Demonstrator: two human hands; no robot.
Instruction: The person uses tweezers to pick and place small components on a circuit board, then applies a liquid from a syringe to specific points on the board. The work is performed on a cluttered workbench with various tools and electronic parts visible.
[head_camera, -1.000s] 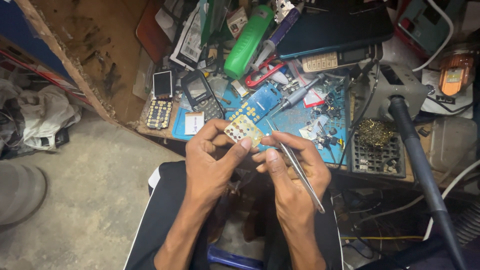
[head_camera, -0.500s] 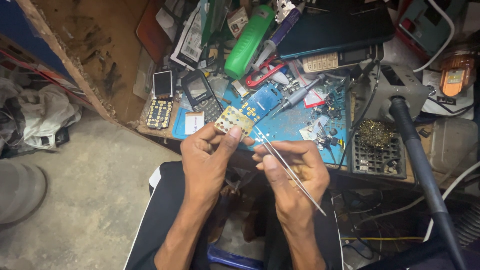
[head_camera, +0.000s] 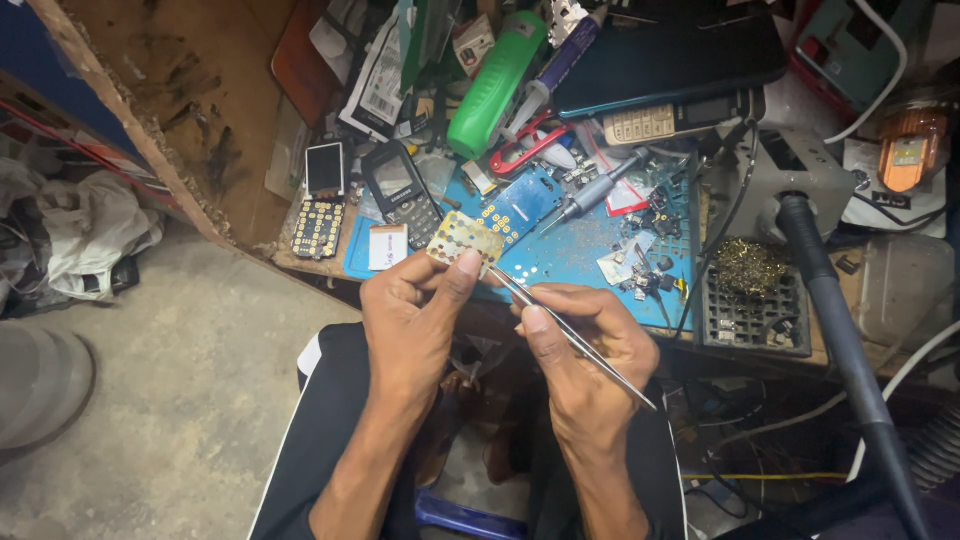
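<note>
My left hand (head_camera: 410, 320) pinches a small pale keypad membrane (head_camera: 462, 238) dotted with round metal contacts, held up at the near edge of the bench. My right hand (head_camera: 585, 350) grips slim metal tweezers (head_camera: 570, 332), whose tip reaches the membrane's right edge. Both hands hover over my lap, just in front of a blue work mat (head_camera: 590, 245) strewn with small parts.
On the crowded bench lie a blue circuit board (head_camera: 520, 205), a precision screwdriver (head_camera: 590, 190), two old phones (head_camera: 400, 190), a green cylinder (head_camera: 495, 85), red-handled cutters (head_camera: 525, 150), a brass-wool tip cleaner (head_camera: 748, 268) and a dark hose (head_camera: 840, 340) at right. Concrete floor is left.
Both hands have risen slightly toward the bench, the membrane turning a little in my left fingers. The tweezers' tip stays at the membrane's edge.
</note>
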